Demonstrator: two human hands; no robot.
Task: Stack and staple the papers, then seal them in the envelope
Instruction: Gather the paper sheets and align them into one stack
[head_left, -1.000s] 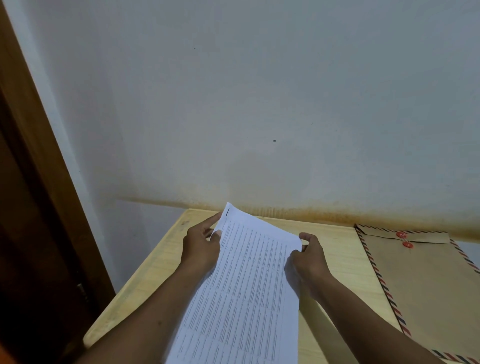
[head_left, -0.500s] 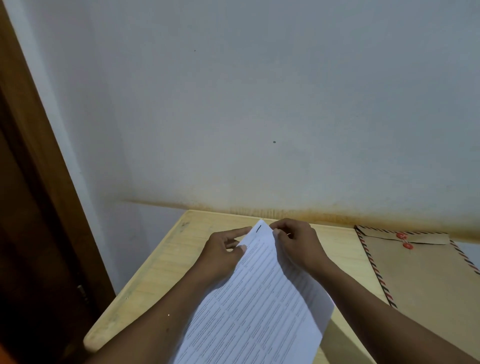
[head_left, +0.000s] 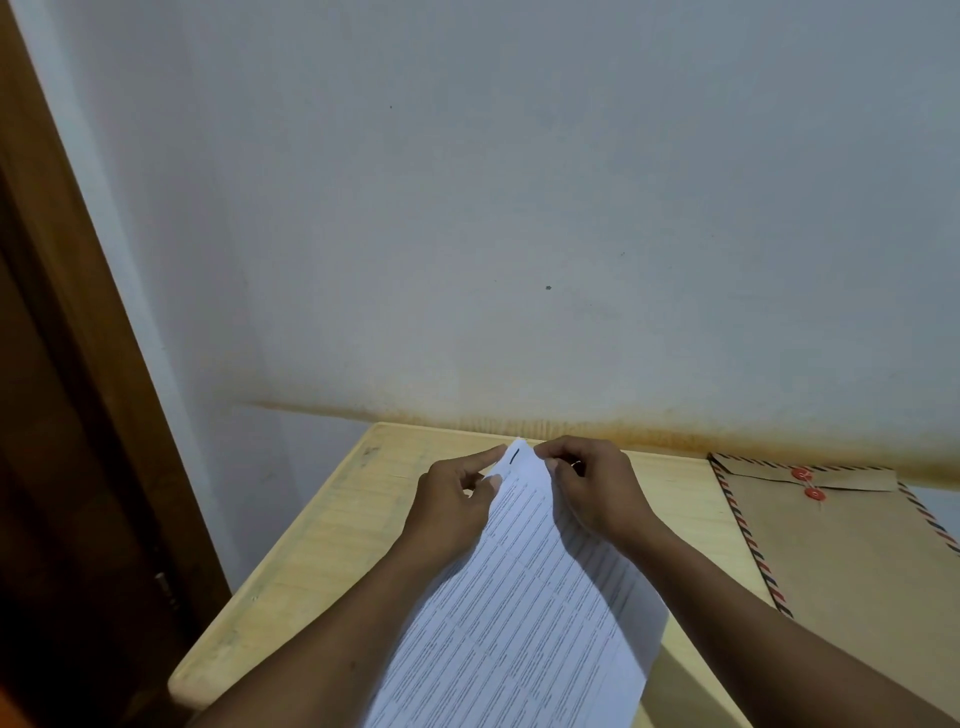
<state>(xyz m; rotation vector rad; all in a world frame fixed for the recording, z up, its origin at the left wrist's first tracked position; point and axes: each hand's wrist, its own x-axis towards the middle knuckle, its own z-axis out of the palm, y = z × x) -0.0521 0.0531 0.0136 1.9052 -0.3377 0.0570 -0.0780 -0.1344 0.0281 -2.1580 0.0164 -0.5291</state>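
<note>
A stack of white printed papers (head_left: 524, 597) is held up over the wooden table (head_left: 332, 540), its far corner pointing at the wall. That corner carries a dark staple (head_left: 515, 457). My left hand (head_left: 457, 499) pinches the papers' left edge just beside the staple. My right hand (head_left: 592, 483) pinches the same corner from the right, fingertips close to the left hand's. A brown envelope (head_left: 852, 561) with striped edges and two red string buttons lies flat on the table to the right, apart from both hands.
The table butts against a pale wall (head_left: 519, 208) with a stained line along the joint. A dark wooden door frame (head_left: 78, 364) stands at the left, past the table's left edge.
My right hand slid from the papers' right corner up to the stapled corner, meeting my left hand. The papers turned so the stapled corner points at the wall.
</note>
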